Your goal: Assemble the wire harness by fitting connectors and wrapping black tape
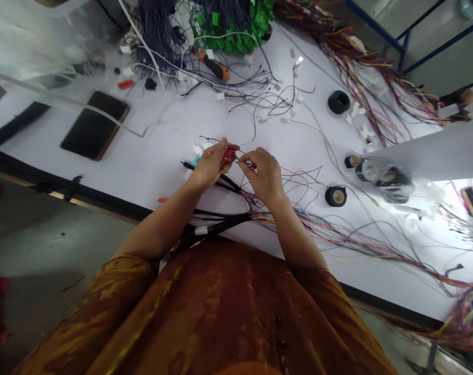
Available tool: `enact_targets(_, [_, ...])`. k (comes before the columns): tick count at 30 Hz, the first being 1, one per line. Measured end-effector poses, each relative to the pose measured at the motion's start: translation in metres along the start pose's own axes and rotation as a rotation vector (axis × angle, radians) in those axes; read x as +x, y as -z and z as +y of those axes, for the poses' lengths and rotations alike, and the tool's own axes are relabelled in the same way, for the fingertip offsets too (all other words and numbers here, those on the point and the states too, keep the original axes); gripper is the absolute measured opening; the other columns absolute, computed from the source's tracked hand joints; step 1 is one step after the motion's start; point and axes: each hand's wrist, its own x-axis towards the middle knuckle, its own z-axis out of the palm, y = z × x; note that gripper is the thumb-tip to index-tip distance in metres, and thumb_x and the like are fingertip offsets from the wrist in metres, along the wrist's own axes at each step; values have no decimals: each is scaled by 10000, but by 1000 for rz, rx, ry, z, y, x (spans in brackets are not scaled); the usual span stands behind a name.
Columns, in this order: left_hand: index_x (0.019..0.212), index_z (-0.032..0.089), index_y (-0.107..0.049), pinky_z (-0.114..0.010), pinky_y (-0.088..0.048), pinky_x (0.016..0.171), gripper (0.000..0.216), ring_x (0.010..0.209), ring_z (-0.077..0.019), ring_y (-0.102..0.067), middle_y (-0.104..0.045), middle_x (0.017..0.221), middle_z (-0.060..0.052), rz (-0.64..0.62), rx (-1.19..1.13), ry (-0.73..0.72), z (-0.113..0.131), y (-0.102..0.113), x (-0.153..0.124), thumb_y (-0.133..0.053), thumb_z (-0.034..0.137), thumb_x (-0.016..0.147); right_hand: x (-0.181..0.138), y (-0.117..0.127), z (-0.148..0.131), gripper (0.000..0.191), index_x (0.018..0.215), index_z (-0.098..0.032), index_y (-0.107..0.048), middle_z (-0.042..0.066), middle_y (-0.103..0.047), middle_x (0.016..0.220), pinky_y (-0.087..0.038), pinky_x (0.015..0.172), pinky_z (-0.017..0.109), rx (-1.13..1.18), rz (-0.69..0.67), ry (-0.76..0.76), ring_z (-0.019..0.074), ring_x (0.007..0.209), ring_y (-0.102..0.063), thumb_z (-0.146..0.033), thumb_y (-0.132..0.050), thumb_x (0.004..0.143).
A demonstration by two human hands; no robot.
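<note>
My left hand (212, 165) is closed around a small red connector (230, 154) held above the white table (150, 156). My right hand (263, 175) pinches thin wires (247, 164) right beside that connector, fingertips almost touching the left hand's. A bundle of black-sleeved and coloured wires (236, 219) runs from under my hands toward my body and off to the right. Small white and teal connectors (197, 152) lie just left of my left hand.
A dark tablet (94, 125) lies at the left. Black tape rolls (335, 196) (339, 102) sit to the right. An orange-handled tool (216, 67), green tags (236, 26) and tangled wires crowd the back. Long coloured harnesses (376, 78) spread along the right side.
</note>
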Motion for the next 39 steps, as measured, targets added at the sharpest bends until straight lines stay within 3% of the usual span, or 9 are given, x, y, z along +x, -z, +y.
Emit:
enact_targets(9, [921, 150, -694, -160, -422, 467, 424, 538, -46, -535, -610, 736, -20, 30, -41, -3, 4, -3, -1, -573, 552, 980, -5, 0, -1, 170, 840, -199, -625, 63, -596, 916, -422, 843, 357, -49, 94, 24, 202, 903, -555, -211, -509, 963])
enact_targets(18, [955, 158, -708, -179, -391, 475, 322, 542, -53, -503, -598, 762, -20, -10, 6, -94, 1, 0, -2, -563, 440, 1011, -6, -2, -1, 169, 840, -201, -608, 64, -592, 922, -423, 841, 366, -16, 69, -10, 204, 897, -545, -203, -498, 968])
enact_targets(24, [899, 153, -698, -185, -341, 435, 400, 496, -55, -458, -557, 677, -4, -52, 107, -146, -8, 4, 0, -617, 541, 955, -8, -9, -2, 196, 875, -207, -600, 76, -585, 954, -408, 897, 397, -151, 72, 14, 230, 953, -537, -210, -457, 1009])
enact_targets(32, [928, 139, -728, -168, -309, 396, 358, 450, -42, -424, -519, 607, 23, -35, 143, -128, -8, 4, -2, -714, 495, 897, -14, -10, 2, 221, 920, -202, -602, 108, -586, 991, -424, 935, 438, -252, 31, 74, 269, 1011, -538, -263, -427, 1040])
enact_targets(39, [878, 145, -718, -169, -328, 429, 300, 465, -47, -433, -527, 618, 13, -51, 191, -73, -10, -2, -8, -690, 441, 918, -13, -16, 10, 235, 917, -187, -610, 119, -586, 1004, -433, 949, 466, -212, -30, 95, 272, 1014, -536, -244, -416, 1036])
